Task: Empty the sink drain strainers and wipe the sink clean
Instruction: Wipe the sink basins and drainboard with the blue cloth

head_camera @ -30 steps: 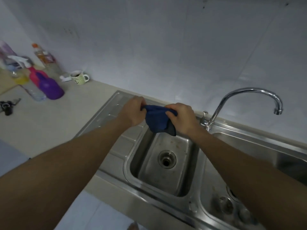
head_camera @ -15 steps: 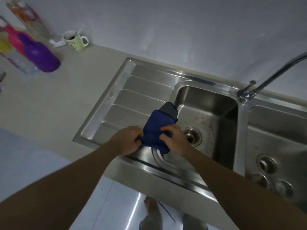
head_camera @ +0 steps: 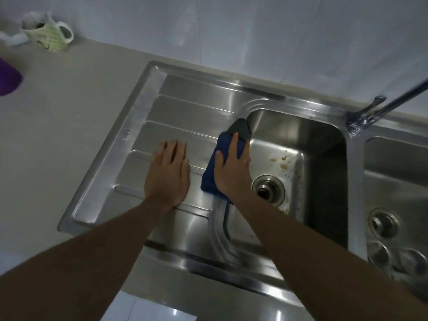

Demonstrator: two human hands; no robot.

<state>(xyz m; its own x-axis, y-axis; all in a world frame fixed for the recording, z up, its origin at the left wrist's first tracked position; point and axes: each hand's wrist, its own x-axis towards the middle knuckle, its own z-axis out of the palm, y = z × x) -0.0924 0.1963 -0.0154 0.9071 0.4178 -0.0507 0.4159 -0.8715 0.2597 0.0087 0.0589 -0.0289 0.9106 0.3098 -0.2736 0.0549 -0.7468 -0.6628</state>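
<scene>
Cloth (head_camera: 209, 177) looked soft, limp; your right hand (head_camera: 231, 172) pressed its middle, fingers spread, at the drainboard's (head_camera: 185, 107) basin edge; left hand (head_camera: 168, 174) flat, fingers together.

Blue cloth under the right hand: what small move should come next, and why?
Probably slide the right hand with the blue cloth rightward over the rim into the basin: yellowish residue dots its floor near the drain, while the left hand braces flat on the drainboard.

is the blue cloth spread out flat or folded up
Folded. The blue cloth lies as a narrow thick pad under the flat right hand, a grey layer showing at its far end.
</scene>
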